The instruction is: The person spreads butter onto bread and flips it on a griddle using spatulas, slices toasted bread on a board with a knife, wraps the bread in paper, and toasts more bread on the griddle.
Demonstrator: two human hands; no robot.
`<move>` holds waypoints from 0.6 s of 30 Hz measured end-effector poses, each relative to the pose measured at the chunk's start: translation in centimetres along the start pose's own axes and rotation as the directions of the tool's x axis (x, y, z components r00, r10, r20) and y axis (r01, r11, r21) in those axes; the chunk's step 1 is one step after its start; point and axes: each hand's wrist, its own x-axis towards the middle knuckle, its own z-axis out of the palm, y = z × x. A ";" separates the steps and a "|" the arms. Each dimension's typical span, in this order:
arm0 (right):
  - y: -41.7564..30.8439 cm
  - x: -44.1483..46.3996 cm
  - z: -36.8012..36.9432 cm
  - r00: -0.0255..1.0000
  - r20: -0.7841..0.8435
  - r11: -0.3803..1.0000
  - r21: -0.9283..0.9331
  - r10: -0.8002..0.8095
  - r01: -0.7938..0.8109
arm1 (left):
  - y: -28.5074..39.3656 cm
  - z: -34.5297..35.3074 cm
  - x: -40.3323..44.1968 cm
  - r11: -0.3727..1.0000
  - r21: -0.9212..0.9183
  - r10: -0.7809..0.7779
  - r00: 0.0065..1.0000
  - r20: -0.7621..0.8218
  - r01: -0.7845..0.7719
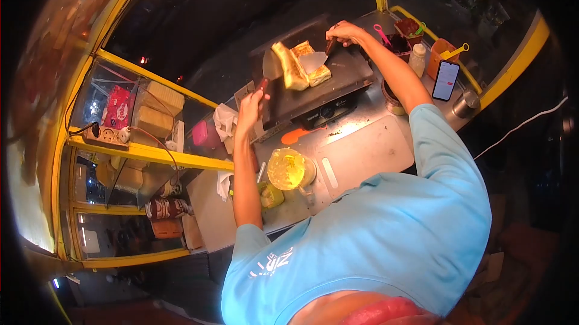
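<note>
My left hand (249,109) is closed around the dark handle of a spatula (273,64), whose wide metal blade stands against the left side of the toasted bread. In my right hand (345,33) is a second spatula (313,61), its blade lying over the bread from the right. Between the blades, one browned slab of bread (289,68) is tilted up on its side. Another browned piece of bread (319,76) lies beside it, partly hidden by the right blade. Both rest on a dark flat griddle (344,71).
A jug of yellow spread (286,169) and a pale cutting board (374,153) are nearest my body. Right of the griddle stand a white bottle (417,59), an upright phone (445,80) and an orange tub (442,53). Shelves with bread loaves (158,111) flank the left.
</note>
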 end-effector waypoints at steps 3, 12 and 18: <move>1.1 1.1 0.2 1.000 -0.022 1.000 -0.025 0.005 -0.006 | 4.9 1.1 -2.6 0.977 0.174 0.142 0.986 -0.084 -0.125; 1.6 -0.1 1.5 0.993 -0.116 0.999 -0.041 -0.003 -0.002 | 0.1 2.0 -1.5 0.755 0.571 0.454 0.885 -0.099 -0.323; 1.0 -0.2 3.0 0.980 -0.195 0.996 0.063 -0.045 0.059 | 0.0 6.8 -0.9 0.715 0.652 0.405 0.910 -0.091 -0.253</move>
